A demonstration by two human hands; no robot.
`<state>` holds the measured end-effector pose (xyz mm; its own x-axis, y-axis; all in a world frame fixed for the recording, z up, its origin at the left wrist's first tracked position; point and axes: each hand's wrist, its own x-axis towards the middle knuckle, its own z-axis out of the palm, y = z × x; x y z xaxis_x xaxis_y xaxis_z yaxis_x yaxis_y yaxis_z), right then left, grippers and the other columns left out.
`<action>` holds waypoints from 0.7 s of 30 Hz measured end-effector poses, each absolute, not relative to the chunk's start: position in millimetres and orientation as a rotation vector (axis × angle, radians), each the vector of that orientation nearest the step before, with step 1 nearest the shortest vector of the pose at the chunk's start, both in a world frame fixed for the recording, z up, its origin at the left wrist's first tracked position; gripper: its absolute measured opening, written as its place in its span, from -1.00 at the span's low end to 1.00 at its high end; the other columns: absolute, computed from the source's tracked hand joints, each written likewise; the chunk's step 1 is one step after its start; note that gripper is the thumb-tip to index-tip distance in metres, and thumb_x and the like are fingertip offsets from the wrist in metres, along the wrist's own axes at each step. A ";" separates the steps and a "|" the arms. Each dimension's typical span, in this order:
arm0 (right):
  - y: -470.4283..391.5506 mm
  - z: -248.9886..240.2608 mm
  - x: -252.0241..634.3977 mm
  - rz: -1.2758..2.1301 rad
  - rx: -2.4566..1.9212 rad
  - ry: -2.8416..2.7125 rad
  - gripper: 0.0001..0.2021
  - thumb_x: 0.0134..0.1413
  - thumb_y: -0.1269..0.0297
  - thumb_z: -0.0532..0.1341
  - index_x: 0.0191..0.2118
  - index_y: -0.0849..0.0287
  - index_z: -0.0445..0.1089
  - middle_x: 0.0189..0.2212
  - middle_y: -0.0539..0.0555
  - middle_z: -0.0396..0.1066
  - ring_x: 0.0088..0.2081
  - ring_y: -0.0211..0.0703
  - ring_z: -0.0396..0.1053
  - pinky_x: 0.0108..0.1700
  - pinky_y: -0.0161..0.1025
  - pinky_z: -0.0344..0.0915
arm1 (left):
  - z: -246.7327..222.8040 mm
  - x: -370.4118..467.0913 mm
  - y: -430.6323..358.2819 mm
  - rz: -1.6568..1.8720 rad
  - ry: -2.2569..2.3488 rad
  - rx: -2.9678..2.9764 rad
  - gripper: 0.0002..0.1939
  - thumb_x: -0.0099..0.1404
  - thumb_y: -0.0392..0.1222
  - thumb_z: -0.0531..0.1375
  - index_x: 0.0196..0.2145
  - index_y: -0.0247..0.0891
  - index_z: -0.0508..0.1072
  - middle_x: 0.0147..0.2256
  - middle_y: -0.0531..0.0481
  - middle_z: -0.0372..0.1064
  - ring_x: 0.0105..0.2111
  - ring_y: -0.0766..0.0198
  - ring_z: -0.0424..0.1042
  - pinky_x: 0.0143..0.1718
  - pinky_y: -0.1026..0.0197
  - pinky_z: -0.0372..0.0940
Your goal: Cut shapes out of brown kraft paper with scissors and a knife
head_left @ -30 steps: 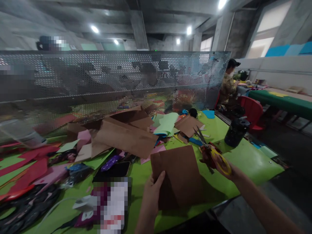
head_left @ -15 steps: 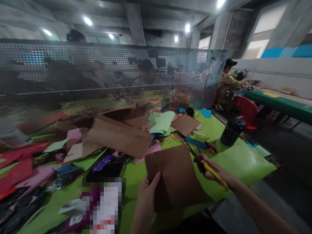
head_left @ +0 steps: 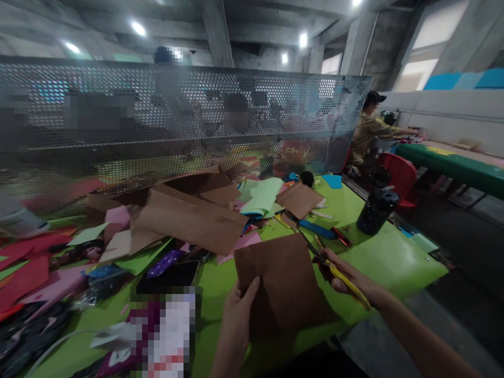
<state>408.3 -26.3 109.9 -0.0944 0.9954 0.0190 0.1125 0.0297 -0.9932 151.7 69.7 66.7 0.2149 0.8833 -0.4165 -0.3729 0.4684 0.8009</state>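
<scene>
My left hand (head_left: pixel 241 307) grips the left edge of a brown paper sheet (head_left: pixel 281 289), its thumb lying on top and the other fingers hidden behind. In my right hand (head_left: pixel 336 273) is a pair of scissors (head_left: pixel 348 286) with yellow handles and dark blades. The blades lie close to the sheet's upper right edge; whether they touch it I cannot tell. Beyond the sheet are a blue tool (head_left: pixel 316 229), long and narrow, and a small red object (head_left: pixel 342 236). A smaller brown paper piece (head_left: pixel 300 199) lies farther back.
Folded brown paper (head_left: pixel 192 218) and pale green paper (head_left: pixel 262 197) cover the back of the green table (head_left: pixel 409 257). A black cup-like container (head_left: pixel 377 211) stands at the right. A phone (head_left: pixel 169 278) lies at left. A perforated metal screen (head_left: pixel 189 115) rises behind; a person (head_left: pixel 370 128) sits beyond.
My hands, the brown sheet and the scissors hold nearly the same positions. The view has shifted slightly. Behind the screen, a person's head appears farther right; the seated person's arm reaches farther out.
</scene>
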 end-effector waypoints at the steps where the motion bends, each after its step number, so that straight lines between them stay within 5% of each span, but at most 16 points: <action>1: -25.8 109.8 408.4 1.201 -1.228 -1.377 -0.24 -0.07 -0.34 0.30 0.15 0.04 0.27 -0.23 0.04 0.13 -0.28 -0.14 0.09 -0.20 -0.25 0.19 | 67.0 151.8 69.5 0.951 0.999 0.624 -0.51 0.06 -0.20 0.44 -0.03 -0.28 0.50 -0.14 -0.12 0.60 -0.19 0.09 0.61 -0.19 0.16 0.50; 21: -23.1 100.6 407.6 1.212 -1.212 -1.248 -0.45 -0.02 -0.22 0.35 -0.07 0.09 0.36 -0.40 -0.05 0.10 -0.44 -0.28 0.00 -0.45 -0.33 -0.01 | 67.9 152.6 66.9 0.895 1.037 0.680 -0.49 0.02 -0.10 0.46 -0.09 -0.32 0.50 -0.17 -0.18 0.60 -0.20 0.03 0.60 -0.17 0.11 0.49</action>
